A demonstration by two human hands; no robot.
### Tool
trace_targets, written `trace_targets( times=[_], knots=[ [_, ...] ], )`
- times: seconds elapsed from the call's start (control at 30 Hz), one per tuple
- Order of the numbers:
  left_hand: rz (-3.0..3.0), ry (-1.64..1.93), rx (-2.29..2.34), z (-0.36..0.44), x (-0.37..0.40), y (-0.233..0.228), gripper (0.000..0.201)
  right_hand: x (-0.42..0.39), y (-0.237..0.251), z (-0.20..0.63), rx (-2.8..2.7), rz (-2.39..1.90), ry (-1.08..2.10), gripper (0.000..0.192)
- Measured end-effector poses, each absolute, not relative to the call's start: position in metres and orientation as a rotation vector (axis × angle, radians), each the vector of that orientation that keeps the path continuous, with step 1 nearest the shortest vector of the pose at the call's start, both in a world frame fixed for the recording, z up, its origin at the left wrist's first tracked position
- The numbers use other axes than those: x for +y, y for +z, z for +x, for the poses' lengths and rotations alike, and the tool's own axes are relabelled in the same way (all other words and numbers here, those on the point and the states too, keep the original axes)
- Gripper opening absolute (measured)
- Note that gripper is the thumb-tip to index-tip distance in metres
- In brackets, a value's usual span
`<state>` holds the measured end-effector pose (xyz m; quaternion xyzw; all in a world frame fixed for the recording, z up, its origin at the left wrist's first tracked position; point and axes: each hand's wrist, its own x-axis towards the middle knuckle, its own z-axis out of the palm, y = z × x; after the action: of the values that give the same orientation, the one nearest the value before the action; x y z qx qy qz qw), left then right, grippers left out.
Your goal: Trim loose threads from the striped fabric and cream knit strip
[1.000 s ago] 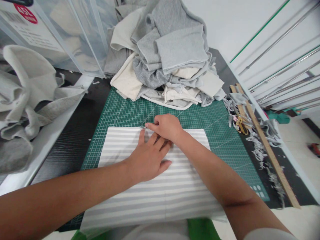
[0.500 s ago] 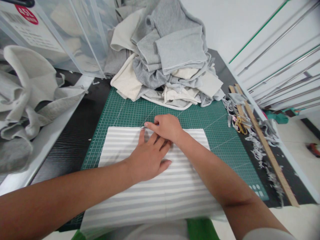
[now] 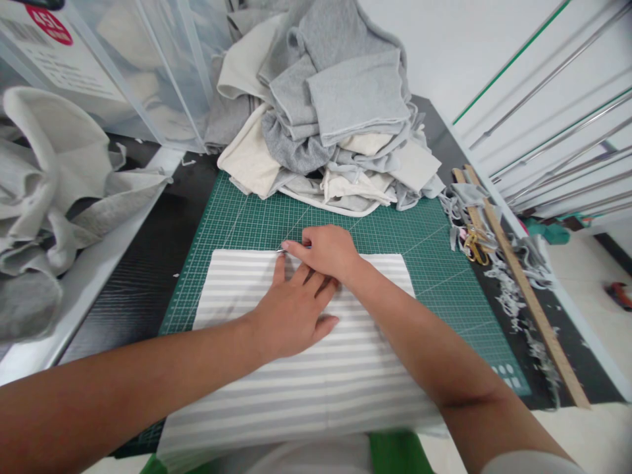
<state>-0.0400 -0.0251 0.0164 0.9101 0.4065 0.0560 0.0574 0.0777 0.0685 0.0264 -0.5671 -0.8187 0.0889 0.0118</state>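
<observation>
Striped fabric (image 3: 316, 382) lies flat on the green cutting mat (image 3: 232, 217). Left hand (image 3: 291, 313) presses on it, fingers spread. Right hand (image 3: 328, 250) pinches something small, perhaps a pin (image 3: 282, 249), at its far edge. Beyond sits a heap of grey cloth (image 3: 326, 105).

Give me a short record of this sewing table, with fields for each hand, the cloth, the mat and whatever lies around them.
left hand: flat on the striped cloth, pressing it down
right hand: at the cloth's far edge, pinching a small metal tool, too small to identify
striped cloth: spread on the green mat
fabric pile: at the mat's far end
ruler: right of the mat, among scraps
bins: far left
</observation>
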Motion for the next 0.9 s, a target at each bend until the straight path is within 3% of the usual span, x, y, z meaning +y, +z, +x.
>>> trace_targets(
  times=[0.9],
  knots=[
    [2.729,0.157,1.215,-0.0402,-0.0246,0.0171,0.056,0.0751,0.0258,0.0739,-2.572,-1.725,0.326,0.053]
  ],
)
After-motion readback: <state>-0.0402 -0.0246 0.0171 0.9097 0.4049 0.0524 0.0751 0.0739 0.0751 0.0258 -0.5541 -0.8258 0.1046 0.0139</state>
